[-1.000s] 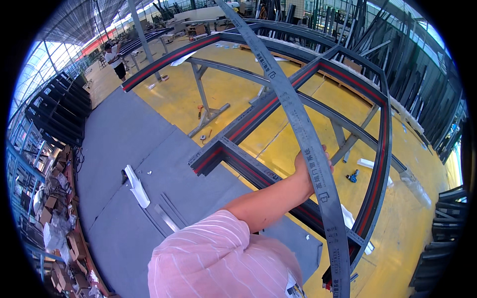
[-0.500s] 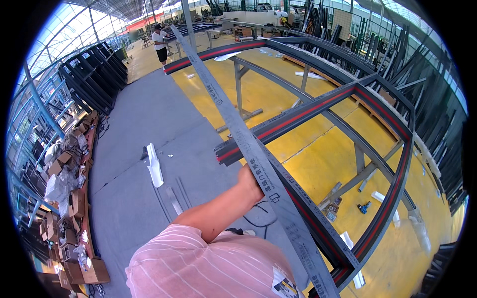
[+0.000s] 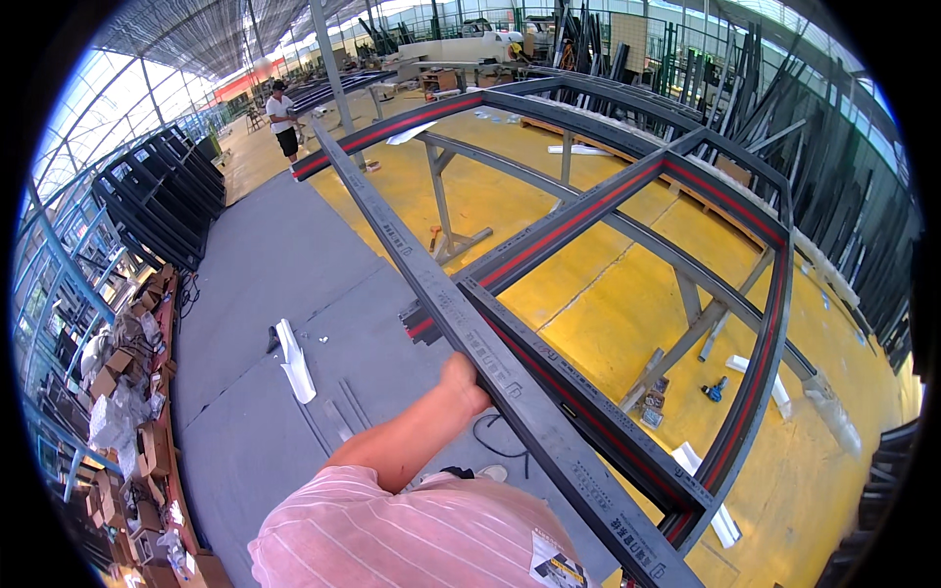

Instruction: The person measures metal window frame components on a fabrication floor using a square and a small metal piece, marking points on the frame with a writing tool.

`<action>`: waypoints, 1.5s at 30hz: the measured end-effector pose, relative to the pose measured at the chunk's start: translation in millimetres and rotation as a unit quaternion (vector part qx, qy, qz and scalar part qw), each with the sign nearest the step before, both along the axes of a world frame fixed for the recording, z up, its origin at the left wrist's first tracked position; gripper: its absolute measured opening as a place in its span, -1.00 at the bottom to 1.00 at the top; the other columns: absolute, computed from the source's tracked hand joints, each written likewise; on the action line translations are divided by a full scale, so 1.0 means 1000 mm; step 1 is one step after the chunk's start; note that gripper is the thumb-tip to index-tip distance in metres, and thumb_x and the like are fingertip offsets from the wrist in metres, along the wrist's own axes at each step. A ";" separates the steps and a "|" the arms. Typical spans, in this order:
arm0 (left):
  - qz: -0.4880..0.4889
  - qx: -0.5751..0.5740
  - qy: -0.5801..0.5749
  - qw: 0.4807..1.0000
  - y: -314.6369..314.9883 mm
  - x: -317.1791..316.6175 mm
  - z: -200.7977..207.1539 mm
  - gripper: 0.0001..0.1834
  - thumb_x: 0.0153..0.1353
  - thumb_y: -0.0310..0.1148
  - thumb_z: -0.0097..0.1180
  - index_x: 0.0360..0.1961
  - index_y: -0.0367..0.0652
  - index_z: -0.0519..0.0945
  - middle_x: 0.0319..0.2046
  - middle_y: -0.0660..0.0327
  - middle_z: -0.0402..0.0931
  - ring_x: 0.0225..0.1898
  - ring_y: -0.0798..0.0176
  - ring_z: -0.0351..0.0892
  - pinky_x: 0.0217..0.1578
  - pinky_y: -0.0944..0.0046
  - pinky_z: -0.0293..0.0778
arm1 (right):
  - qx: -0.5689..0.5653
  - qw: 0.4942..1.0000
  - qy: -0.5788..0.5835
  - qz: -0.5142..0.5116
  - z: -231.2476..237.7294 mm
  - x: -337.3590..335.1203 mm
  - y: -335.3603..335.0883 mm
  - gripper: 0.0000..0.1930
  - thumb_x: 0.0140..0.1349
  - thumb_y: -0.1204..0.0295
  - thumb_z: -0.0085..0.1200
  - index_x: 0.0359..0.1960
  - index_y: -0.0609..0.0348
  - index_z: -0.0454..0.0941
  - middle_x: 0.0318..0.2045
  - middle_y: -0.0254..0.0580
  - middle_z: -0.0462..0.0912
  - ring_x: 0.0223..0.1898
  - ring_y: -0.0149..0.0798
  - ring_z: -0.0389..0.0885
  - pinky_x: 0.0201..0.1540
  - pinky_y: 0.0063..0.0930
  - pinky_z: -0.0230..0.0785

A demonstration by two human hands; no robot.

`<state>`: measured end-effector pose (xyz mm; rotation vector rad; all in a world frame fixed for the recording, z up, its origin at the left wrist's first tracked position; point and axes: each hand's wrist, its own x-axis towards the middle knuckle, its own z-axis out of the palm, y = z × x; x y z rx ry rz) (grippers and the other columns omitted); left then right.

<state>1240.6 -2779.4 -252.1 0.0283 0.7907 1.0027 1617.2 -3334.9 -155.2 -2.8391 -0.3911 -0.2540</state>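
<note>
My left hand (image 3: 463,384) is wrapped round the near side of a long dark-grey aluminium profile (image 3: 431,291) with printed film on its face; its fingertips are hidden behind the profile. The profile crosses diagonally from the far left to the lower right, above the near side of a large dark window frame (image 3: 588,384). A cross bar (image 3: 578,223) with a red strip runs through the frame, and its cut end (image 3: 420,325) sticks out past the profile. My right hand is out of view.
Metal trestles (image 3: 686,284) hold up the frame. A blue power drill (image 3: 715,389), a small box of parts (image 3: 652,416) and white offcuts (image 3: 294,363) lie on the floor. Cartons (image 3: 152,446) line the left side. Another person (image 3: 282,120) stands beyond the frame's far left end.
In my left hand, the long profile has turned and now lies closer along the frame's near side, with its side face showing. The whole view has shifted slightly.
</note>
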 end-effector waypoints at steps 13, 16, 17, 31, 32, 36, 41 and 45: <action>-0.034 0.044 0.000 0.998 0.021 0.014 0.004 -0.65 0.39 -0.21 -0.15 -0.03 -0.20 0.57 -0.05 0.11 0.60 -0.05 0.03 0.60 0.06 -0.07 0.50 | 0.155 0.984 0.041 0.078 -0.032 0.024 -0.014 -0.73 0.44 0.34 -0.18 -0.17 0.34 0.44 -0.41 -0.04 0.51 -0.31 -0.27 0.44 -0.19 -0.31 0.31; -0.092 0.011 0.073 0.993 0.024 0.000 0.003 -0.58 0.40 -0.14 -0.14 0.09 -0.18 0.52 0.08 0.09 0.54 0.11 0.01 0.51 0.14 -0.09 0.44 | 0.125 0.990 0.055 0.042 -0.018 0.026 0.028 -0.75 0.38 0.34 -0.10 -0.33 0.34 0.40 -0.60 -0.13 0.32 -0.51 -0.31 0.26 -0.42 -0.35 0.19; -0.072 -0.021 0.081 0.994 0.041 -0.019 -0.019 -0.59 0.40 -0.15 -0.14 0.09 -0.17 0.54 0.08 0.07 0.54 0.13 -0.02 0.50 0.16 -0.13 0.41 | 0.121 0.991 0.014 0.057 -0.025 0.034 0.038 -0.71 0.38 0.28 -0.08 -0.31 0.33 0.42 -0.64 -0.12 0.30 -0.56 -0.27 0.28 -0.43 -0.32 0.19; -0.034 0.073 0.121 0.989 0.033 -0.015 -0.046 -0.68 0.38 -0.16 -0.07 -0.05 -0.17 0.51 -0.10 0.13 0.52 -0.01 0.10 0.47 0.07 -0.06 0.40 | 0.614 0.675 -0.348 -0.214 -0.106 -0.038 -0.045 -0.78 0.41 0.44 -0.25 -0.20 0.41 0.36 -0.31 0.12 0.67 -0.43 -0.24 0.59 -0.29 -0.48 0.43; -0.022 0.054 0.087 0.994 0.027 -0.014 -0.046 -0.68 0.37 -0.15 -0.06 -0.06 -0.15 0.51 -0.12 0.15 0.51 -0.03 0.11 0.47 0.05 -0.05 0.40 | 0.659 0.643 -0.324 -0.217 -0.136 -0.050 -0.044 -0.78 0.42 0.44 -0.25 -0.18 0.40 0.36 -0.26 0.16 0.65 -0.44 -0.25 0.57 -0.30 -0.49 0.43; 0.033 0.056 0.143 0.988 0.002 0.014 -0.029 -0.66 0.39 -0.18 -0.09 -0.05 -0.21 0.55 -0.02 0.11 0.52 0.04 0.02 0.46 0.12 -0.12 0.35 | 0.839 0.500 -0.001 -0.215 -0.227 -0.101 0.024 -0.74 0.43 0.50 -0.15 0.08 0.34 0.36 -0.09 -0.06 0.57 -0.22 -0.29 0.53 -0.16 -0.44 0.41; 0.050 0.071 0.233 0.969 -0.010 0.039 -0.013 -0.63 0.42 -0.22 -0.11 -0.03 -0.28 0.59 0.09 0.05 0.55 0.11 -0.08 0.47 0.19 -0.20 0.32 | 0.881 0.372 0.274 -0.105 -0.212 -0.138 0.076 -0.64 0.03 0.62 0.00 -0.06 0.29 0.40 -0.18 -0.06 0.57 -0.26 -0.22 0.52 -0.18 -0.33 0.36; 0.031 0.071 0.206 0.975 0.001 0.025 -0.021 -0.62 0.41 -0.22 -0.11 -0.02 -0.29 0.59 0.09 0.05 0.55 0.11 -0.09 0.48 0.18 -0.21 0.33 | 0.879 0.357 0.316 -0.021 -0.188 -0.143 0.081 -0.47 -0.03 0.52 0.16 0.07 0.24 0.40 -0.17 -0.14 0.56 -0.34 -0.27 0.44 -0.24 -0.40 0.23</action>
